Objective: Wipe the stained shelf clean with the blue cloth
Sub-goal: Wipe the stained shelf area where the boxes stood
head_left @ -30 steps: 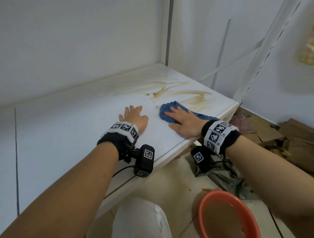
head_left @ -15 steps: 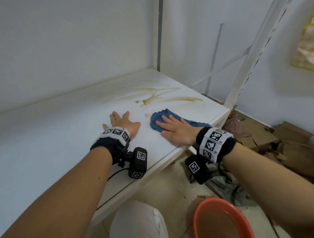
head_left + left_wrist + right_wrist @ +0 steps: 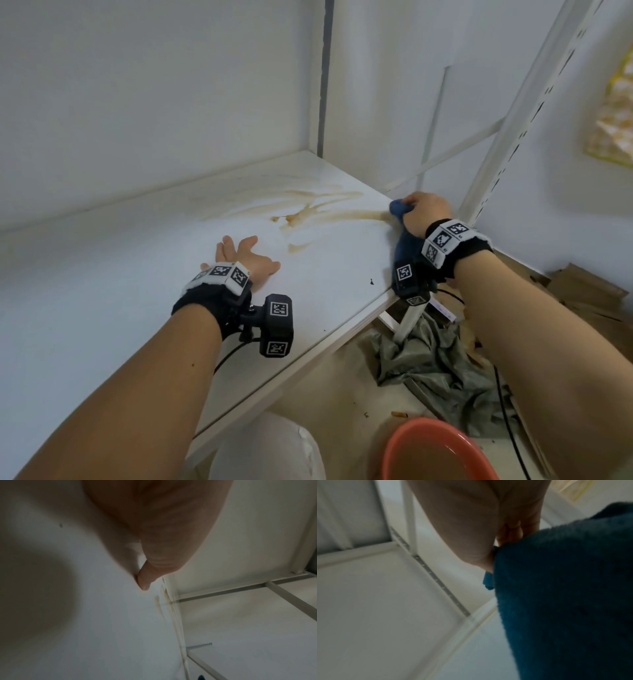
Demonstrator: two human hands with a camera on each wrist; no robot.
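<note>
The blue cloth (image 3: pixel 399 207) sits bunched at the far right edge of the shelf (image 3: pixel 144 281), right where the shelf meets the slotted upright (image 3: pixel 513 113), and a tail of it hangs down off the right edge past the wrist. The right hand (image 3: pixel 423 212) is on top of it, fingers (image 3: pixel 411 198) curled around the wad and gripping; the right wrist view confirms cloth packed against the palm.

Here is the relation that matters: the brown stain (image 3: pixel 308 212) lies to the left of that cloth, and its longest streak runs left to right, its right end touching the cloth itself. More thin streaks fan out farther back, towards the wall, and one short smear (image 3: pixel 299 246) sits nearer, apart from the rest. So the mess stretches away leftward from the gripping fingers, along the shelf's length.

The left hand (image 3: pixel 245 258) lies flat on the shelf, fingers spread and relaxed, holding nothing, just near-left of the stain. It looks to be bracing only. It is closer to the short smear, but the right hand has the cloth.

My read: the coming stroke wants a pull leftward along the streak's own axis, pressed down. A little dark speck (image 3: pixel 371 282) waits near the front edge. An orange basin (image 3: pixel 404 442) sits on the floor below.
</note>
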